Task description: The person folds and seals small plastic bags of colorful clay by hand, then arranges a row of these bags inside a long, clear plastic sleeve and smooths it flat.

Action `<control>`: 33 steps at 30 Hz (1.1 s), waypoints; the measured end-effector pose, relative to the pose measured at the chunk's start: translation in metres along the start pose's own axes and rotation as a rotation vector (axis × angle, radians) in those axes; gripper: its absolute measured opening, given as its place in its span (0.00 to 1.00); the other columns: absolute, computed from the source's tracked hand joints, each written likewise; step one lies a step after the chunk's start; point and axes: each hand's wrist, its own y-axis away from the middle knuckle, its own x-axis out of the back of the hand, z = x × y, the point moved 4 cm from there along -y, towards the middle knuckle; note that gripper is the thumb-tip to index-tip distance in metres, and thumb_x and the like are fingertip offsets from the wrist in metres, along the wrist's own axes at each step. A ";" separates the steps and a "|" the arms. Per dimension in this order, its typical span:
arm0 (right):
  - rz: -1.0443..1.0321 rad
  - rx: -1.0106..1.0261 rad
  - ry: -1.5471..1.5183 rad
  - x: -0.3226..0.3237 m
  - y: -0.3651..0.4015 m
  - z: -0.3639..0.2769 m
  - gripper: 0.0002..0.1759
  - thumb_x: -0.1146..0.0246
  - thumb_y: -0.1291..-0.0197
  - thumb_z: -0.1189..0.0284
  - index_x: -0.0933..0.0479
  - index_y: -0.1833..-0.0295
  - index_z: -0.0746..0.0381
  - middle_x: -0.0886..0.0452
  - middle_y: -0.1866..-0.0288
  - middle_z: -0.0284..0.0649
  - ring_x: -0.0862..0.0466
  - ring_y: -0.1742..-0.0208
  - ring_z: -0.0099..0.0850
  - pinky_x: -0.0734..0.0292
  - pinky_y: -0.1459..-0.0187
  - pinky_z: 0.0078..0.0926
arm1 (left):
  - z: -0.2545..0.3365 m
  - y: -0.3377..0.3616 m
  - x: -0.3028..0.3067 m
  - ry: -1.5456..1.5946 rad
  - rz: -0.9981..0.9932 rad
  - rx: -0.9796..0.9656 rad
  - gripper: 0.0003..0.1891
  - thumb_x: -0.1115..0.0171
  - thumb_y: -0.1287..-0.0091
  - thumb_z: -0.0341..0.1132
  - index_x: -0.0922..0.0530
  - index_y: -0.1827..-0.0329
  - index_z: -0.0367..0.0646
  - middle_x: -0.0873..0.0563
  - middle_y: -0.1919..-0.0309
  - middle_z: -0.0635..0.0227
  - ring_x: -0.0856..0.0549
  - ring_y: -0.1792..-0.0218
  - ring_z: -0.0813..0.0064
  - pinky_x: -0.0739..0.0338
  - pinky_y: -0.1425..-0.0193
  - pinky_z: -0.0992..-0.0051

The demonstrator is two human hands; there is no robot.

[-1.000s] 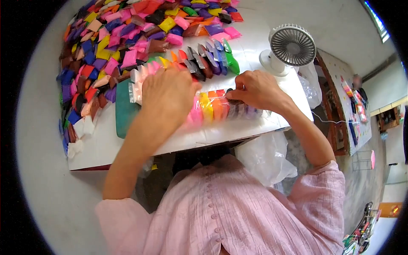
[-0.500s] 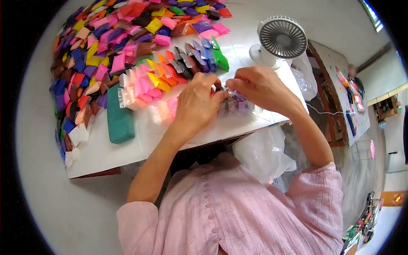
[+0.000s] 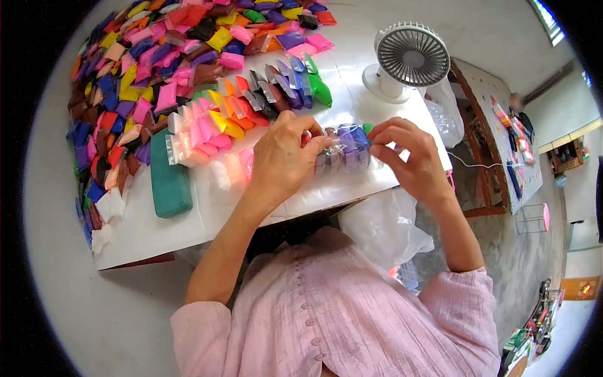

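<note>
A row of small packets in clear plastic (image 3: 345,144), with grey, purple, blue and green in it, lies between my hands near the table's front edge. My left hand (image 3: 286,157) is closed in a pinch at its left end, thumb and forefinger on the clear film. At the blue and green end, the fingers of my right hand (image 3: 411,157) are pinched on the plastic. White, peach and pink packets (image 3: 235,166) lie left of my left hand, partly hidden by it. Behind my hands stands another row of filled packets (image 3: 251,107), running from peach through yellow, red and black to green.
A large heap of coloured packets (image 3: 166,94) covers the table's left and far side. A teal pouch (image 3: 169,182) lies at the left, a white fan (image 3: 411,56) stands at the back right. Plastic bags (image 3: 386,229) hang below the edge. A person sits far right.
My right hand has moved down and slightly right along the plastic, uncovering the purple, blue and green packets. My left hand has stayed nearly in place.
</note>
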 end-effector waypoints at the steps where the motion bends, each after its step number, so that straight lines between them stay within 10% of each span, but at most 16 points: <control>1: 0.001 -0.065 -0.113 0.000 -0.003 0.005 0.06 0.33 0.41 0.76 0.20 0.63 0.69 0.16 0.64 0.40 0.18 0.67 0.30 0.22 0.66 0.26 | 0.000 0.000 0.000 -0.003 -0.006 -0.002 0.12 0.31 0.39 0.41 0.16 0.63 0.41 0.21 0.69 0.63 0.19 0.67 0.67 0.26 0.61 0.68; 9: -0.117 -0.477 -0.393 0.018 -0.021 0.046 0.16 0.41 0.29 0.67 0.22 0.67 0.67 0.19 0.74 0.36 0.23 0.72 0.20 0.26 0.68 0.20 | -0.004 -0.004 -0.001 0.001 -0.034 0.043 0.14 0.32 0.38 0.43 0.17 0.65 0.39 0.21 0.69 0.63 0.19 0.66 0.66 0.27 0.59 0.66; 19: -0.100 -0.101 0.009 0.020 0.001 0.012 0.11 0.27 0.44 0.68 0.18 0.62 0.63 0.20 0.57 0.36 0.21 0.62 0.26 0.26 0.62 0.23 | 0.000 -0.005 0.000 0.008 -0.058 0.114 0.13 0.33 0.39 0.40 0.19 0.66 0.36 0.22 0.70 0.64 0.20 0.67 0.68 0.27 0.60 0.68; 33: 0.145 -0.236 -0.183 -0.004 0.020 0.026 0.06 0.36 0.36 0.78 0.26 0.59 0.68 0.23 0.62 0.41 0.20 0.62 0.26 0.21 0.64 0.25 | -0.005 -0.004 -0.001 0.090 -0.040 0.080 0.14 0.31 0.39 0.38 0.20 0.68 0.33 0.24 0.71 0.65 0.24 0.71 0.74 0.29 0.65 0.71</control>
